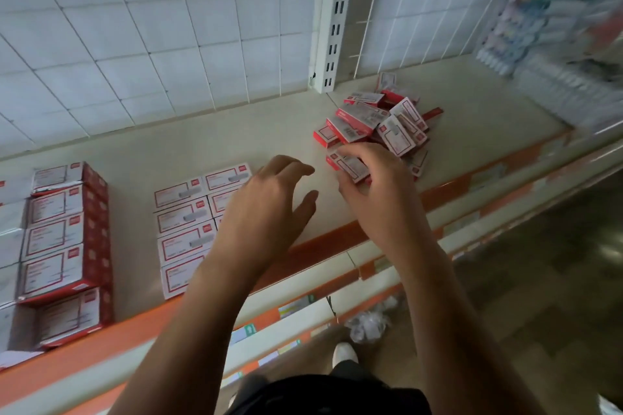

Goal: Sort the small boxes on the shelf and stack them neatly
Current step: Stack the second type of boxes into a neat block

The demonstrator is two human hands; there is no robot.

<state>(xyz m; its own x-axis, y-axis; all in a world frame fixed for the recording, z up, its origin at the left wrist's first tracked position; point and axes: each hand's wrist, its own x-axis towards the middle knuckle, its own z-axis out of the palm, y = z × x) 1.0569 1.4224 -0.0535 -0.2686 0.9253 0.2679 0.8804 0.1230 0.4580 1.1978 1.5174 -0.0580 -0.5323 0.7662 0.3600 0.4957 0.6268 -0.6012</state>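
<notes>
Here, the right grip [377, 185] pinches a red-and-white box [349, 168]; the left grip [266, 209] hovers loose-fingered, empty.

two bare forearms reach from the near edge toward the far side. the left hand [266, 209] hovers palm down, fingers spread and loosely bent, thumb out to the right, holding nothing. just to its right, the right hand [374, 189] curls its fingers over a small red and white cardboard box [349, 168], thumb at the box's near side.
</notes>
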